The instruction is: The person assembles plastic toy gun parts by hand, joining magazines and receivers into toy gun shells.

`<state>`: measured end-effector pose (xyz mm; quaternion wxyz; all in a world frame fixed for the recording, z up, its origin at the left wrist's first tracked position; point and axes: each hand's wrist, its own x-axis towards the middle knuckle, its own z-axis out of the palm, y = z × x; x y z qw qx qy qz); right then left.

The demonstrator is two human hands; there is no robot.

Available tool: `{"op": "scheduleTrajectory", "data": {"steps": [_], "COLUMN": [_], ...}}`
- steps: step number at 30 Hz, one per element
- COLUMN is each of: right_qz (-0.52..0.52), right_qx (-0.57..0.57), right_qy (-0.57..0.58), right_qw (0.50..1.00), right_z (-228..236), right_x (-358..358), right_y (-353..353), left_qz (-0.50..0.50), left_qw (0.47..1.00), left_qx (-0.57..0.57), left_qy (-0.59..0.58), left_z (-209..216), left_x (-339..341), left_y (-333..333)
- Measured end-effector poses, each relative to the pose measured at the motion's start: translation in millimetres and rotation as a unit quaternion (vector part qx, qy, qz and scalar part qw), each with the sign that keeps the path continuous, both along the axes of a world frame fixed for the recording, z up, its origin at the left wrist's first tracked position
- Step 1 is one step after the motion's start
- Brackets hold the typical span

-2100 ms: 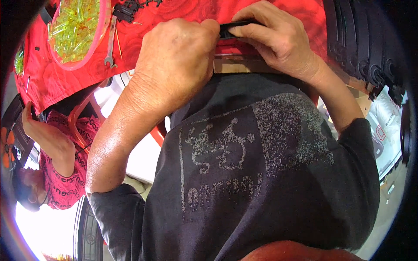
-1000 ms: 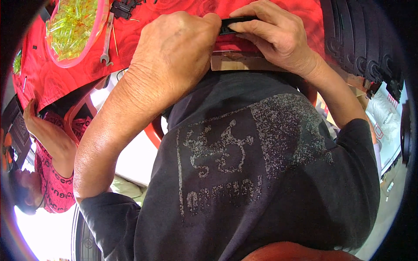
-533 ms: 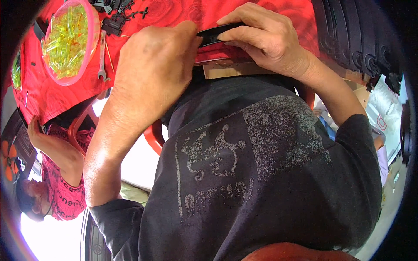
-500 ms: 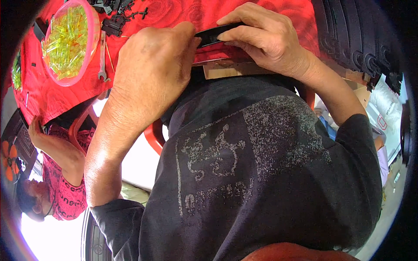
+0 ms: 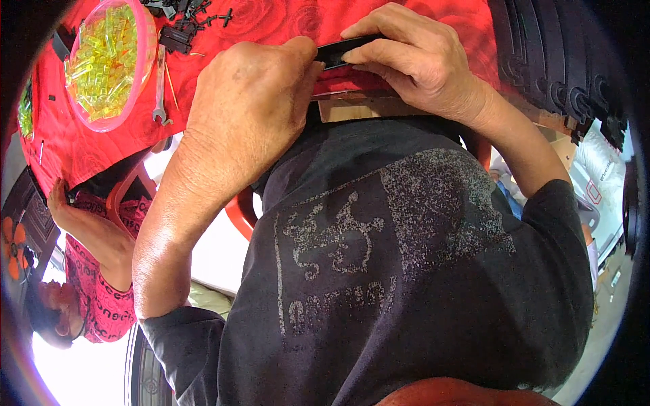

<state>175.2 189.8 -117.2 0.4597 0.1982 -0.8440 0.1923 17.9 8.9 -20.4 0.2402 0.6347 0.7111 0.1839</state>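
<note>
Between my two hands, above the near edge of the red cloth, is a narrow black plastic part (image 5: 333, 55). My left hand (image 5: 261, 91) is closed on its left end, with the thumb and forefinger pressed together there. At the other end my right hand (image 5: 420, 57) pinches it between thumb and fingers. Both hands cover much of the part, so its full shape is hidden. Left of my left hand lies an open-ended wrench (image 5: 160, 88), beside a pink-rimmed basin (image 5: 145, 64) full of small clear yellow-green plastic pieces (image 5: 101, 74).
Small black plastic parts (image 5: 179, 37) lie in a loose pile on the red cloth (image 5: 271, 20). Long black strips with hooked ends (image 5: 542, 54) are stacked at the right. A person in a red patterned shirt (image 5: 101, 237) sits at the left, one hand at the cloth's edge.
My left hand has shifted slightly right along the black part, toward my right hand. My right hand has barely moved and keeps its pinch.
</note>
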Motion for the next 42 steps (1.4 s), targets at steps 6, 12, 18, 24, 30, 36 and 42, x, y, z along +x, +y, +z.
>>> {"op": "scheduleTrajectory", "data": {"steps": [6,12,18,24,30,36,42], "right_qz": [0.001,-0.001,0.01,-0.007,-0.014,-0.03,-0.044], "right_qx": [0.001,0.02,-0.023,0.013,0.041,0.068,0.097], "right_qy": [0.012,0.004,-0.01,-0.018,-0.025,-0.033,-0.028], "right_qw": [1.0,1.0,1.0,1.0,0.999,0.997,0.994], "right_z": [1,6,-5,9,8,12,10], "right_x": [1,0,4,0,1,1,3], "right_y": [3,5,1,2,6,5,4], "left_qz": [-0.002,-0.019,-0.026,-0.046,-0.064,-0.065,-0.051], "left_qw": [1.0,0.999,0.999,0.996,0.994,0.991,0.992], "left_qx": [0.004,-0.009,-0.006,-0.033,-0.043,-0.056,-0.047], "left_qy": [-0.002,0.031,0.033,0.067,0.082,0.104,0.103], "left_z": [-1,-1,-4,1,0,1,-4], "left_x": [2,2,2,3,8,11,10], "left_y": [1,1,0,4,7,6,4]}}
